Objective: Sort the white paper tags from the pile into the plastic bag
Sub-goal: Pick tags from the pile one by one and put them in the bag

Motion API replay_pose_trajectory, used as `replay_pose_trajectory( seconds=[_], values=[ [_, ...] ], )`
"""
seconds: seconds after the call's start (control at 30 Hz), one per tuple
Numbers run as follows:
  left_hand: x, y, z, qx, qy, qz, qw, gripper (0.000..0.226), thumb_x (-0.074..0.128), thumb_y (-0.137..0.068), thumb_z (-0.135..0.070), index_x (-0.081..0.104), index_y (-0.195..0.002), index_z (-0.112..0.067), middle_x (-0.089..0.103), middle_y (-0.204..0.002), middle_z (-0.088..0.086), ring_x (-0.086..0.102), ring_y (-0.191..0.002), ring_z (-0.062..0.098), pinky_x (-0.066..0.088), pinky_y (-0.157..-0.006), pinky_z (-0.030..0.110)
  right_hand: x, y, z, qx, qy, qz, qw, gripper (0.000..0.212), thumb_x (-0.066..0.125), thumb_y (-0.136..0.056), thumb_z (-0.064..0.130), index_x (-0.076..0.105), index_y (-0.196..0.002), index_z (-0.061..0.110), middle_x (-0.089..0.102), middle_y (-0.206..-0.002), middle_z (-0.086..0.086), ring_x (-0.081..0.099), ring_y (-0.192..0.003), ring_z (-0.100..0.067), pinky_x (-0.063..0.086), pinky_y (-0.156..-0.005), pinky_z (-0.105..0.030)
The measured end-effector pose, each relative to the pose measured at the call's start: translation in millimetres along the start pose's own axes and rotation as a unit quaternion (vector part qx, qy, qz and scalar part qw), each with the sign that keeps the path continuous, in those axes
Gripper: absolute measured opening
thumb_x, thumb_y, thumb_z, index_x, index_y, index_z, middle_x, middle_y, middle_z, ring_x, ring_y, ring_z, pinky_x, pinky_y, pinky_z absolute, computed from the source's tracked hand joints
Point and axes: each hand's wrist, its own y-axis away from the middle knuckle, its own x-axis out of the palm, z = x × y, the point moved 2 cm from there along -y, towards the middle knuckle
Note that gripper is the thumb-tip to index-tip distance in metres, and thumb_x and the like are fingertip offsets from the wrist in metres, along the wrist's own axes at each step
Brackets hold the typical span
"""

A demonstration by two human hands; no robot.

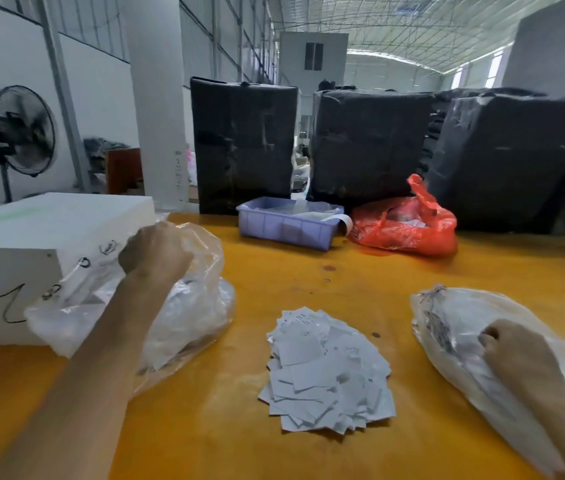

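A pile of white paper tags [328, 370] lies on the yellow table [308, 282] in front of me. To its left stands a clear plastic bag [187, 313] with white tags inside; my left hand [154, 251] grips its upper edge in a fist and holds it up. To the right of the pile lies a second clear plastic bag [454, 327], filled with tags. My right hand [513, 348] rests on top of that bag with fingers curled into the plastic.
A white foam box [14, 244] sits at the left behind the held bag. At the back stand a lilac plastic tray [284, 226], a red plastic bag [405, 226] and large black wrapped bales [243, 143]. A standing fan [18, 129] is at far left.
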Motion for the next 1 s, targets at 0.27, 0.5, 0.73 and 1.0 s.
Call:
replay_pose_trajectory(
  seconds=[0.27,0.5,0.73,1.0],
  values=[
    [44.1,99.8,-104.6,0.299,0.297,0.067,0.904,0.006,0.069,-0.082,-0.012,0.075,-0.084,-0.011,0.072,-0.082,0.0,0.063,-0.074,0.015,0.048,-0.072,0.027,-6.5,8.6,3.8,-0.032,0.018,0.015,0.999,0.02,0.056,-0.088,0.013,0.075,-0.095,0.014,0.069,-0.103,-0.005,0.06,-0.097,-0.023,0.046,-0.076,-0.03],
    [88.0,127.9,-108.6,0.32,0.303,0.14,0.887,0.009,0.069,-0.082,-0.008,0.075,-0.086,-0.013,0.071,-0.084,-0.002,0.064,-0.08,0.015,0.052,-0.075,0.029,-19.1,4.0,4.4,-0.011,-0.09,-0.052,0.995,0.021,0.061,-0.079,0.01,0.058,-0.059,0.01,0.059,-0.073,-0.008,0.051,-0.071,-0.018,0.034,-0.061,-0.023],
    [90.9,130.6,-102.0,0.273,0.345,0.126,0.889,0.011,0.068,-0.082,-0.005,0.075,-0.084,-0.013,0.07,-0.081,-0.004,0.064,-0.076,0.009,0.052,-0.072,0.027,-34.0,7.7,10.2,-0.013,-0.129,0.007,0.992,0.014,0.074,-0.069,0.001,0.066,-0.06,0.009,0.068,-0.071,-0.003,0.061,-0.067,-0.011,0.042,-0.054,-0.018],
    [90.5,138.4,-102.6,0.274,0.359,0.135,0.882,0.014,0.068,-0.082,-0.003,0.074,-0.084,-0.015,0.067,-0.076,-0.011,0.063,-0.074,0.002,0.051,-0.069,0.022,-52.1,7.0,7.4,-0.006,-0.184,0.016,0.983,0.017,0.083,-0.069,0.013,0.072,-0.078,0.003,0.068,-0.072,-0.009,0.061,-0.069,-0.019,0.047,-0.063,-0.029]
  ],
)
